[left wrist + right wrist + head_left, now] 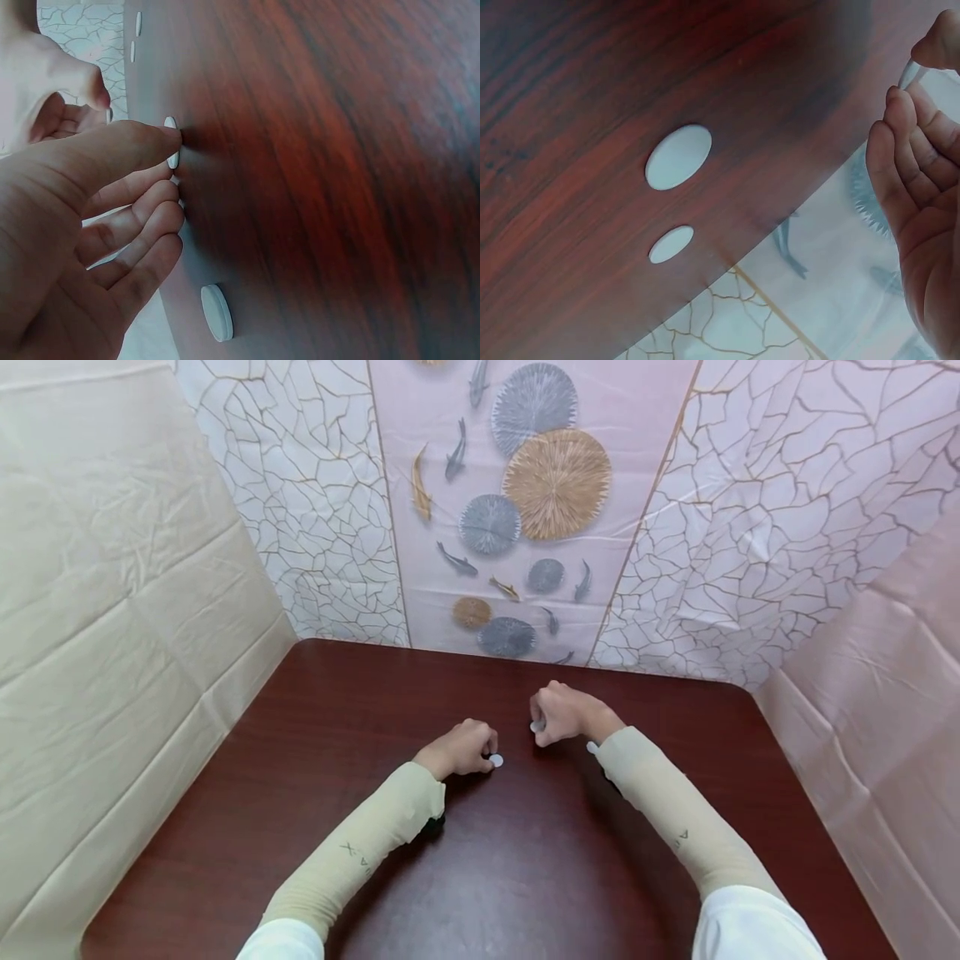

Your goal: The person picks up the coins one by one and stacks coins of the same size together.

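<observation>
In the head view my left hand (463,748) is low over the table, its thumb and fingers pinching a small white disc (497,761). The left wrist view has this disc (173,159) edge-on between thumb and fingers, right at the tabletop, with the other fingertips close to the wood. My right hand (567,713), farther back and to the right, pinches a second white disc (536,727) between thumb and fingertips. In the right wrist view only a thin edge of that disc (907,76) shows.
Two more white discs, a larger one (679,157) and a smaller one (671,244), lie flat on the dark wooden table (480,877). Another thick disc (217,313) lies near my left fingers. Patterned cloth (315,510) hangs along the table's far edge.
</observation>
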A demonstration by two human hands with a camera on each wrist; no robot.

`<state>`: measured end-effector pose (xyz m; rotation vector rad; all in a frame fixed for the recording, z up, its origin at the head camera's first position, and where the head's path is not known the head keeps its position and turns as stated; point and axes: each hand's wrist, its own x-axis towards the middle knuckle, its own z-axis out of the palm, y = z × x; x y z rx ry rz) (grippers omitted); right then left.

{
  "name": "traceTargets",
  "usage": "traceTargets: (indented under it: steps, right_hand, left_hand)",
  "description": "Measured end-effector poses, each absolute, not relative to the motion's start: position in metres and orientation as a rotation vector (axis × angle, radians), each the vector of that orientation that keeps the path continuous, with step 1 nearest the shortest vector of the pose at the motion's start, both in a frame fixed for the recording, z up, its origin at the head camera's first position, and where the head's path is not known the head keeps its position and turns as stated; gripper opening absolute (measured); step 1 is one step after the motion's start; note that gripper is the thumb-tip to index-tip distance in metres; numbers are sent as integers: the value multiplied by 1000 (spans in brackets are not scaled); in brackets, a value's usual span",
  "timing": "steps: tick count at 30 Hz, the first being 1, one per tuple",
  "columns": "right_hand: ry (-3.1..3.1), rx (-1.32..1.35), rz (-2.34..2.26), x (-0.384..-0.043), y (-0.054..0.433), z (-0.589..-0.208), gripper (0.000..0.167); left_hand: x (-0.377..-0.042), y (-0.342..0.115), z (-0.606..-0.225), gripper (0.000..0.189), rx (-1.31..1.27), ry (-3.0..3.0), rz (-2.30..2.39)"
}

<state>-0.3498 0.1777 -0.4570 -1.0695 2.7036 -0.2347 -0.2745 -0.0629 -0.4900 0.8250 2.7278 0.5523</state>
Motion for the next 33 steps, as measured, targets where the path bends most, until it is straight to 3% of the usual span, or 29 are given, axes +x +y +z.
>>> traceTargets:
  steps: [13, 25, 33]
  right_hand:
    - [2652, -1269, -332, -322, 157, -460, 17]
    - [2626, -1251, -406, -306, 134, -474, 17]
    - [2663, -1225, -427, -302, 126, -481, 17]
  left_hand:
    - [-273, -62, -488, 12, 803, 2719, 551]
    - [-272, -63, -490, 16, 819, 2723, 575]
    - [-273, -63, -490, 7, 840, 2741, 587]
